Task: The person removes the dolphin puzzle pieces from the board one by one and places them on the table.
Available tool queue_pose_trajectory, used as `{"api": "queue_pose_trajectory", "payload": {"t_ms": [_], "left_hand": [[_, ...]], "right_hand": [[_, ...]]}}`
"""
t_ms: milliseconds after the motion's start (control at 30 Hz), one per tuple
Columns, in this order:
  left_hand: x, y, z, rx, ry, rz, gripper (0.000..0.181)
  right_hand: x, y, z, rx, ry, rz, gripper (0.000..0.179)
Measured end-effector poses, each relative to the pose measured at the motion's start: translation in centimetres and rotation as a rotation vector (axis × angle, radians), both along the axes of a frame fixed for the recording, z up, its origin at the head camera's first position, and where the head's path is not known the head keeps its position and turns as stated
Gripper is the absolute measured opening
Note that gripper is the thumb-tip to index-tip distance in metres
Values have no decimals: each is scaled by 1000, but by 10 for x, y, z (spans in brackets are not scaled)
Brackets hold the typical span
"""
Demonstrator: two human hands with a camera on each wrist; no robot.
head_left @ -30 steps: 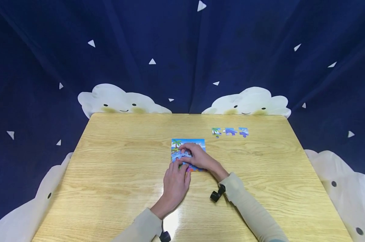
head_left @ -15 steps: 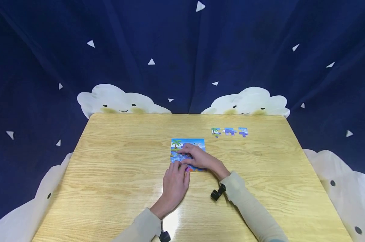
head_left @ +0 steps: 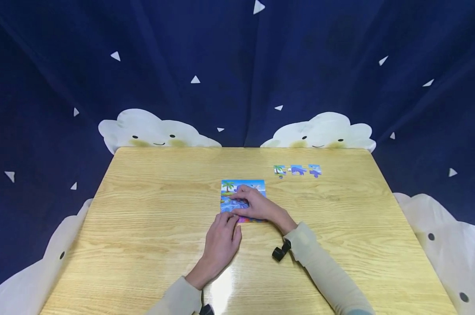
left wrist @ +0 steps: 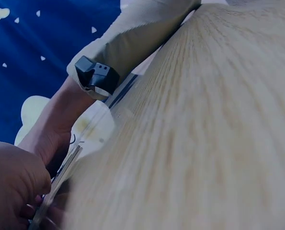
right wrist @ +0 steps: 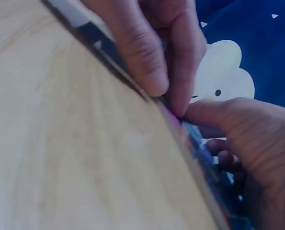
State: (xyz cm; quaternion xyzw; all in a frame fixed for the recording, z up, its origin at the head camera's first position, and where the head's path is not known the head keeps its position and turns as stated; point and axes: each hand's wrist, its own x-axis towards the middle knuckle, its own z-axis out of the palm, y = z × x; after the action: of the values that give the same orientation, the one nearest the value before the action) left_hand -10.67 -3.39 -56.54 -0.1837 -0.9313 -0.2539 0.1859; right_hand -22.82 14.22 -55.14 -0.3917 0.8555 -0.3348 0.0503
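A colourful jigsaw puzzle [head_left: 243, 183] with a palm tree, blue sea and a purple shape lies in the middle of the table. My right hand [head_left: 257, 205] is over its right part, thumb and index finger spread on the picture with a stretch of blue showing between them. At the near edge, my left hand [head_left: 221, 240] has its fingertips right by the right thumb. The right wrist view shows the left thumb and fingers [right wrist: 142, 57] meeting the puzzle edge beside the right thumb [right wrist: 211, 112]. The right palm covers part of the picture.
Three loose puzzle pieces lie in a row behind and to the right: a palm tree piece [head_left: 279, 169], a purple piece [head_left: 298, 169] and another blue-and-purple piece [head_left: 314, 170]. The wooden table [head_left: 162, 197] ends at a dark blue curtain [head_left: 221, 65].
My left hand has drawn slightly down and to the left. The right fingers have shifted a little on the puzzle, and more of the picture's left side shows. The loose pieces stay put.
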Motion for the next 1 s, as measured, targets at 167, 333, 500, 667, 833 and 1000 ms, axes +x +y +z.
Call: {"api": "queue_pose_trajectory", "payload": {"t_ms": [167, 333, 500, 667, 833, 1000], "left_hand": [[0, -1, -3, 14, 8, -4, 25], [-1, -2, -6, 21, 10, -4, 24], [-2, -2, -6, 26, 11, -5, 25], [-2, -2, -7, 6, -25, -24, 32], [-1, -2, -7, 6, -42, -37, 34], [-2, -2, -9, 13, -35, -36, 34]], "right_hand": [[1, 0, -5, -11, 56, -47, 43], [-1, 2, -10, -63, 85, -88, 40], [-3, 4, -9, -110, 69, -74, 38], [-4, 7, -8, -126, 63, -86, 38], [-2, 15, -6, -142, 64, -109, 41], [-3, 24, -2, -145, 80, -117, 40]]}}
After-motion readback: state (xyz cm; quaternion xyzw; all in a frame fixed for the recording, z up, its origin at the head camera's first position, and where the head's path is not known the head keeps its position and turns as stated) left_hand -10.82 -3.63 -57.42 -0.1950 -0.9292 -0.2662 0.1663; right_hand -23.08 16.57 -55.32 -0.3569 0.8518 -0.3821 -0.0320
